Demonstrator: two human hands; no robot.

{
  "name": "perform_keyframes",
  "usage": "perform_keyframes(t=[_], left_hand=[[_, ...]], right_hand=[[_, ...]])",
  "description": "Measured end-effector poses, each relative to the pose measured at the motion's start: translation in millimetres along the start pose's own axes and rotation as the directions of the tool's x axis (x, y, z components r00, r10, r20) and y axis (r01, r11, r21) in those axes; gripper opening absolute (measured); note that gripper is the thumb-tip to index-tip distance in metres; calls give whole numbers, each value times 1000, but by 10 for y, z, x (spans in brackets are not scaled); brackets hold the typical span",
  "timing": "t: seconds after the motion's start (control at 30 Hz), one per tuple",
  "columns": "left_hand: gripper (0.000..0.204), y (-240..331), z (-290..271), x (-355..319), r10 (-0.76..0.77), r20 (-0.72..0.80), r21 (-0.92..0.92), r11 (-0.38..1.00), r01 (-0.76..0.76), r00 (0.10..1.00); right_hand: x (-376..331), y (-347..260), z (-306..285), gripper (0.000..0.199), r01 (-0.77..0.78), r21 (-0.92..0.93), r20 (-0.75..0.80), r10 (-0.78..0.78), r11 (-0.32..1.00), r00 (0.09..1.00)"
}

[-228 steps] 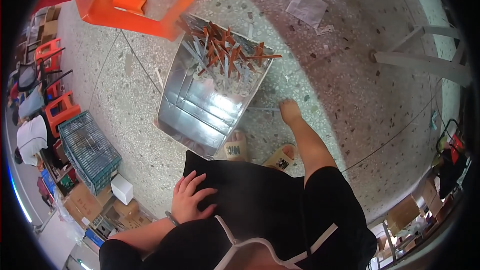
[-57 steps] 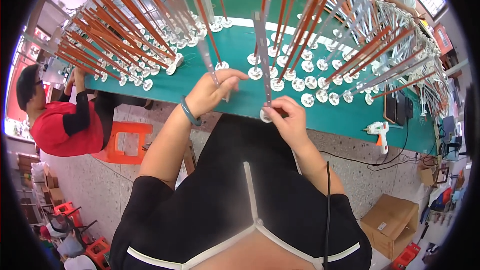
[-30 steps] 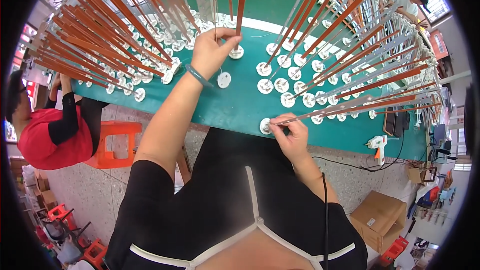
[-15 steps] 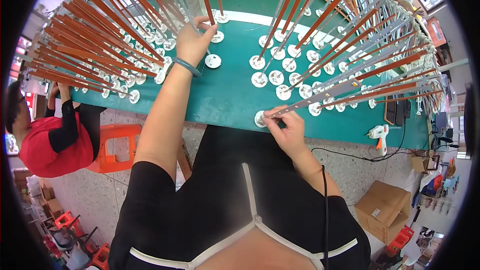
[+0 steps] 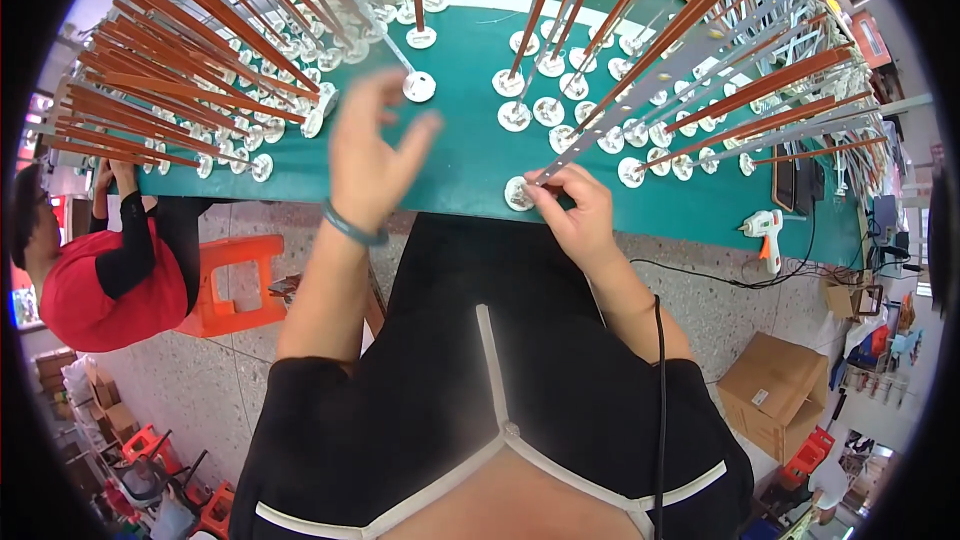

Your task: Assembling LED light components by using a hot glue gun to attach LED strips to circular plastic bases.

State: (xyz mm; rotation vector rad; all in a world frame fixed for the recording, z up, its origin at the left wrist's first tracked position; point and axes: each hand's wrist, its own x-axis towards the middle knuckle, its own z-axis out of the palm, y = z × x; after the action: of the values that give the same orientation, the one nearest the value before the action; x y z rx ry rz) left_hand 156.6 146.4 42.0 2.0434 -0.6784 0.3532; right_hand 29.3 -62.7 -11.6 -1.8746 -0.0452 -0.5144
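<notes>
My right hand [image 5: 575, 208] pinches the lower end of a long silver strip dotted with small yellowish chips [image 5: 600, 126]. Below it, a round white base [image 5: 519, 193] stands at the table's near edge, beside my fingertips. My left hand [image 5: 375, 145] hangs over the table, smeared by motion, its thumb spread from the fingers and nothing visible in it. Just beyond it is a white disc base [image 5: 419, 87] with a thin grey strip rising from it. Farther off, another white base [image 5: 421, 37] carries an upright brown strip.
Crowds of brown and silver strips on white bases fill the green table [image 5: 455, 160] at left and right. A white glue gun [image 5: 766, 238] lies at the right edge with black cables. Someone in red [image 5: 105, 290] sits at the left near an orange stool [image 5: 235, 290].
My left hand has let go of the upright brown strip and drawn back toward me. My right hand still pinches the silver strip; the view has shifted slightly.
</notes>
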Motion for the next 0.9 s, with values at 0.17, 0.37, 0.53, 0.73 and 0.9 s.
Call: perform_keyframes(t=[0.17, 0.37, 0.53, 0.73, 0.9], left_hand=[[65, 133, 318, -551, 168, 372, -112, 984, -136, 913], [53, 232, 287, -661, -32, 671, -603, 557, 570, 741], [49, 332, 331, -811, 2, 639, -732, 306, 608, 769], [48, 413, 311, -927, -54, 613, -764, 216, 608, 788], [50, 494, 284, -955, -73, 586, -763, 287, 579, 807]], right_hand=[[21, -162, 24, 11, -81, 8, 85, 80, 997, 993], [-74, -408, -62, 17, -84, 106, 39, 81, 991, 996], [-104, -620, -105, 17, -72, 92, 28, 70, 993, 997], [-200, -630, -41, 20, -12, 72, -22, 14, 997, 1000], [-231, -583, -1, 16, 56, 130, -133, -39, 990, 990]])
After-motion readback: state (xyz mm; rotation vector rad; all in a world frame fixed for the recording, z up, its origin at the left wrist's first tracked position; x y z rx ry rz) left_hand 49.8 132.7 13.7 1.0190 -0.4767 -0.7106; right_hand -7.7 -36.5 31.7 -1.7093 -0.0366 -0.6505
